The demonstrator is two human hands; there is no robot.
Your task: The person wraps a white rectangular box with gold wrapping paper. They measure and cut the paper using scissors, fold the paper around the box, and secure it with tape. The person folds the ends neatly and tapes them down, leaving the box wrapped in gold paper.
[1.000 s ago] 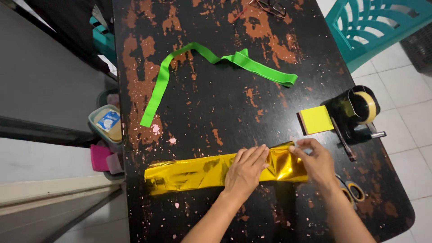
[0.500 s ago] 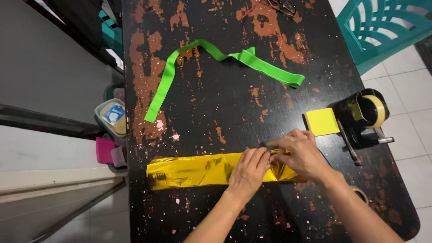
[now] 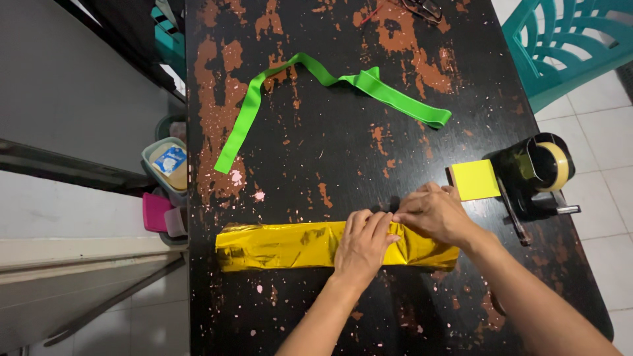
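A long strip of gold foil paper [image 3: 277, 245] was laid across the near part of a worn black table [image 3: 330, 165]. The left hand [image 3: 361, 245] was pressed flat, fingers released, on the strip; the right hand [image 3: 432, 214] was pinching its upper edge just beside. A neat fold would probably need firm, even pressure. A green ribbon [image 3: 343, 82] and tape dispenser [image 3: 537, 175] were seen farther off.

This looks like a home craft corner. A worn black table [image 3: 409, 79] with peeling paint stands on white floor tiles [image 3: 606, 178], a teal plastic chair [image 3: 567, 39] at the far right, and small storage tubs [image 3: 168, 178] on the floor at left.
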